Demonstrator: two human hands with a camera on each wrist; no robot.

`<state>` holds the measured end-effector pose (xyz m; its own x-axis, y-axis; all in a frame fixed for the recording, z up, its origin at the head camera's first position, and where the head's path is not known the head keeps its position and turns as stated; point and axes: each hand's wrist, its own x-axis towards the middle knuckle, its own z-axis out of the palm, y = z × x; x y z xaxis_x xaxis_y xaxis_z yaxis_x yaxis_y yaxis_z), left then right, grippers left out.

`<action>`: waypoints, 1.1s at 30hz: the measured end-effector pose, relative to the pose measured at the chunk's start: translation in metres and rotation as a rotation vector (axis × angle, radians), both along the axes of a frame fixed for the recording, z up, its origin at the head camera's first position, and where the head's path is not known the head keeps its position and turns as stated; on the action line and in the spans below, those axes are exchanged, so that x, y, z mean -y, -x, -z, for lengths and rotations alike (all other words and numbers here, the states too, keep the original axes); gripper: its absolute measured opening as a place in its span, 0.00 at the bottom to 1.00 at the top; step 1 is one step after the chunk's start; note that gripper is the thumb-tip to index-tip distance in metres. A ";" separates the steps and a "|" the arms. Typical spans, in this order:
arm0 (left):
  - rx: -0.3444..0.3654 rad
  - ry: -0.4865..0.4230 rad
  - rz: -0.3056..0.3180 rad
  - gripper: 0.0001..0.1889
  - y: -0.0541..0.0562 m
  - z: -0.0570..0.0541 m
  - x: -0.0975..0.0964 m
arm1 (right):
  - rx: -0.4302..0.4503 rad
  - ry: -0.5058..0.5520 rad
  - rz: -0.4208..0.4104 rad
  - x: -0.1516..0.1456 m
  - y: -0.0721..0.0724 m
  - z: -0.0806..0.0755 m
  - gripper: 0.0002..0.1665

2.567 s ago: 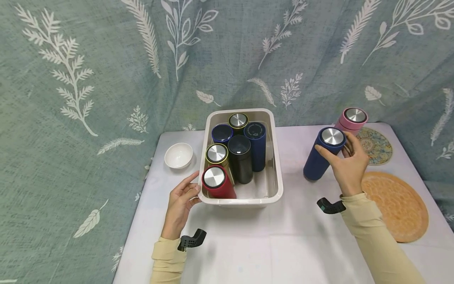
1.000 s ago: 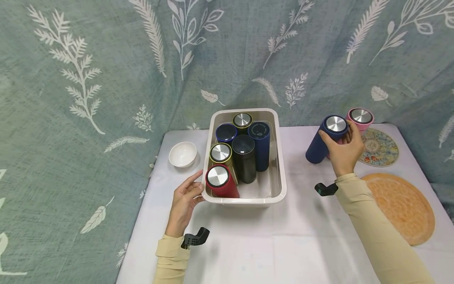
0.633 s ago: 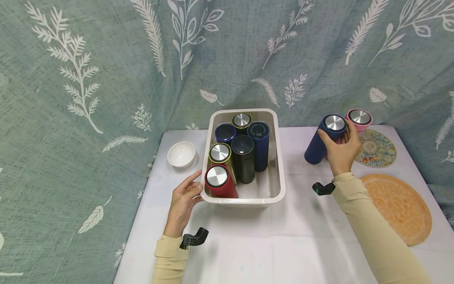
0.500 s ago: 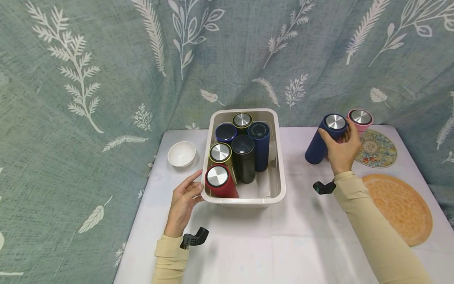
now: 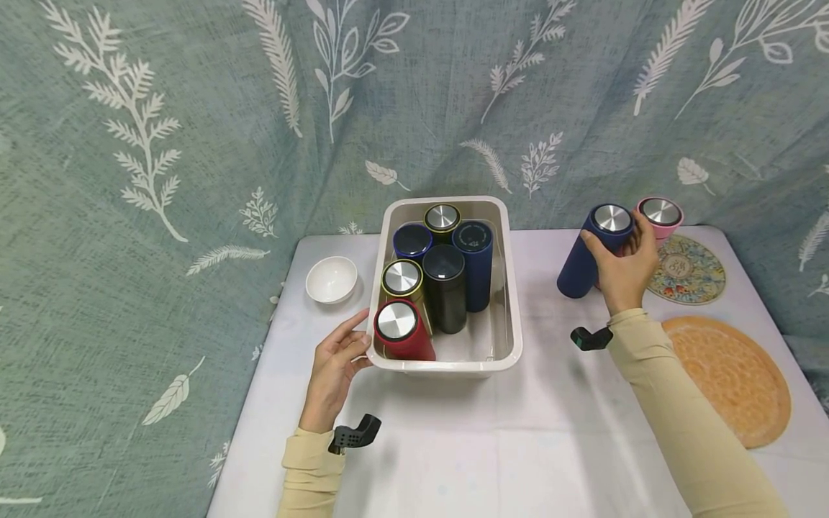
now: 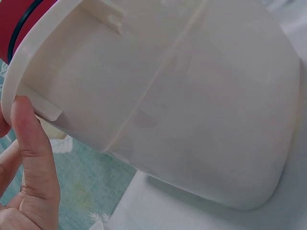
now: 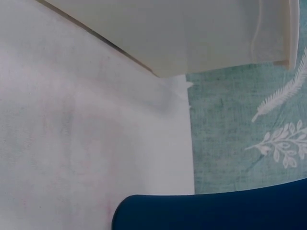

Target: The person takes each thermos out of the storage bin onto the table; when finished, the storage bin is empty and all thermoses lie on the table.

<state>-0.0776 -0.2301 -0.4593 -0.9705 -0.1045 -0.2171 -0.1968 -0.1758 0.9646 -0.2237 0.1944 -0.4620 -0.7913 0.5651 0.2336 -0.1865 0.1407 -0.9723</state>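
On my remote feed, the right hand (image 5: 623,277) grasps a blue bottle (image 5: 578,267) near its top — thumb on one side, fingers on the other — to the right of the bin (image 5: 447,365) and just beside a pink bottle (image 5: 662,211). I see the left hand (image 5: 332,368) pinching the bin's rim at its near left corner, with six more bottles (image 5: 447,298) inside, the red one closest. A bowl (image 5: 332,280) sits left of the bin — a patterned mat (image 5: 691,277) and an orange mat (image 5: 738,381) lie at the table's (image 5: 453,446) right.
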 end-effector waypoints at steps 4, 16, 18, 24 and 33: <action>-0.001 -0.005 0.002 0.27 0.000 0.000 0.000 | 0.004 -0.008 -0.003 0.000 -0.001 -0.002 0.49; 0.002 -0.005 0.001 0.26 0.001 -0.001 0.000 | -0.064 -0.050 0.016 0.006 -0.007 -0.023 0.44; 0.001 -0.008 0.003 0.27 0.001 -0.001 0.000 | -0.076 -0.083 0.029 0.007 -0.007 -0.025 0.44; -0.004 -0.009 0.014 0.27 0.002 -0.001 0.001 | -0.153 -0.186 -0.007 0.020 -0.014 -0.040 0.42; -0.005 -0.016 0.010 0.27 0.001 -0.002 0.001 | -0.076 -0.360 -0.182 0.034 -0.020 -0.055 0.40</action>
